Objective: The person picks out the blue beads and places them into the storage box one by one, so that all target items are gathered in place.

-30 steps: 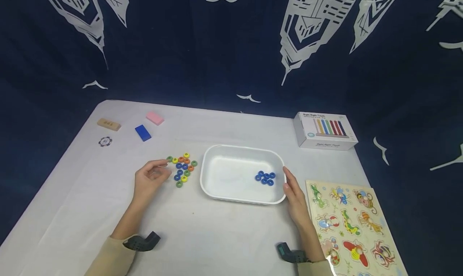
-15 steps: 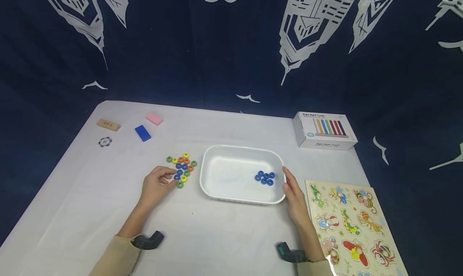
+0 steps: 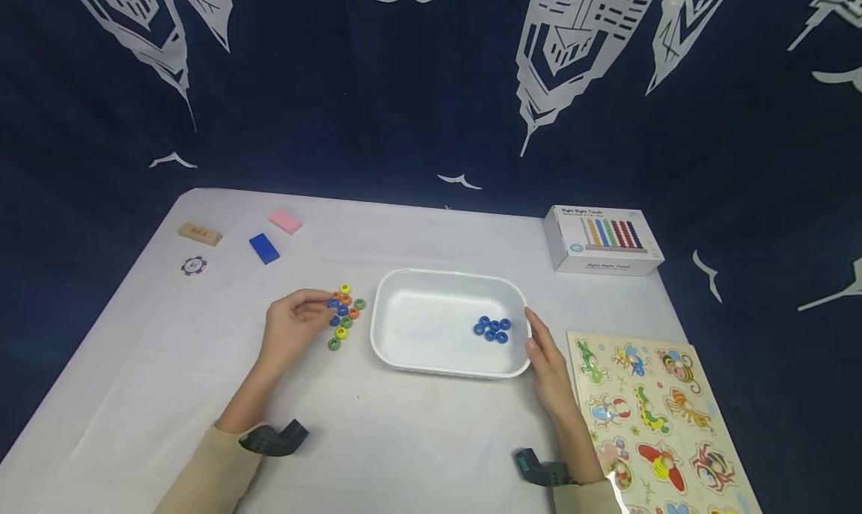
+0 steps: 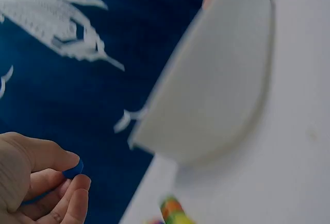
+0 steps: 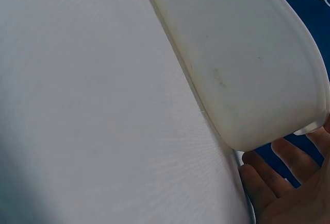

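My left hand (image 3: 294,325) is at the left side of a loose cluster of coloured beads on the table, its thumb and fingers pinching a blue bead (image 4: 74,169). Green, yellow (image 3: 341,333), orange and blue beads lie there; the hand covers some at the left. A shallow white tray (image 3: 420,319) stands right of the cluster, with several blue beads (image 3: 494,325) towards its right end. At that end my right hand (image 3: 554,372) touches the rim with thumb and fingertips. From the right wrist, its fingers (image 5: 294,162) look loosely extended beside the tray wall.
A wooden animal puzzle board (image 3: 653,417) lies at the right, with a white box (image 3: 602,241) behind it. At the back left are a tan block (image 3: 200,234), a blue block (image 3: 264,248), a pink block (image 3: 286,221) and a round chip (image 3: 193,265).
My left hand moved right to the beads, then rose a little with a blue bead pinched from the cluster's lower left. The right hand and tray stay in place.
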Tool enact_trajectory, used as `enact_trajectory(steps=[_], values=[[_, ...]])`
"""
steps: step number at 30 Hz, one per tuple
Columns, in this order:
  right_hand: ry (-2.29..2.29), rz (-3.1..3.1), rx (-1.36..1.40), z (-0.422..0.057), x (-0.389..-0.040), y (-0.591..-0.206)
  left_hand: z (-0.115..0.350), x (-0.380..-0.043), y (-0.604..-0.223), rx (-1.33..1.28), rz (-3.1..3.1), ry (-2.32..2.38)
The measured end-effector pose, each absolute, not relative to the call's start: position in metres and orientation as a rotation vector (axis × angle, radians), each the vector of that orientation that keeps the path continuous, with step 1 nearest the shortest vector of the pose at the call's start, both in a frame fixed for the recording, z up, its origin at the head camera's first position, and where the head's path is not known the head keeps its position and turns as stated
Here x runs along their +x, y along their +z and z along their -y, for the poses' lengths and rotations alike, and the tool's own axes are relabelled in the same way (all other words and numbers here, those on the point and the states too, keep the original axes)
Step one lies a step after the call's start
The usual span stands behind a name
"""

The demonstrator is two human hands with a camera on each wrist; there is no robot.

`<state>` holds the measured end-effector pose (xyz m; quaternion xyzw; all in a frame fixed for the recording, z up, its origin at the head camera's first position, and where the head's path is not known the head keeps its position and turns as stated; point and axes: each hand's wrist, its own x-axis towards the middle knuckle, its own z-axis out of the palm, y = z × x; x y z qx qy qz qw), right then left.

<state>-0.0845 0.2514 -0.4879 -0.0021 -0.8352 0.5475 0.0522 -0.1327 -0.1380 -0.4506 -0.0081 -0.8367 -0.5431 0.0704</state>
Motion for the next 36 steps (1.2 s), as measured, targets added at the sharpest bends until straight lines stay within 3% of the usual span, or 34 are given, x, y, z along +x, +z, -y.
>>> enact_trajectory(steps=[5,9,22,36], values=[[1.67,2.541,-0.014,-0.251,-0.085,-0.489,0.1,-0.146,-0.414,-0.132,2.535,-1.83],[1.692,2.536,-0.057,-0.251,-0.086,-0.489,0.062,-0.159,-0.406,-0.198,2.613,-1.857],[1.713,2.539,-0.076,-0.25,-0.086,-0.49,-0.041,-0.191,-0.461,-0.444,2.92,-1.723],[1.694,2.525,-0.047,-0.251,-0.086,-0.488,-0.063,-0.191,-0.464,-0.616,3.036,-1.587]])
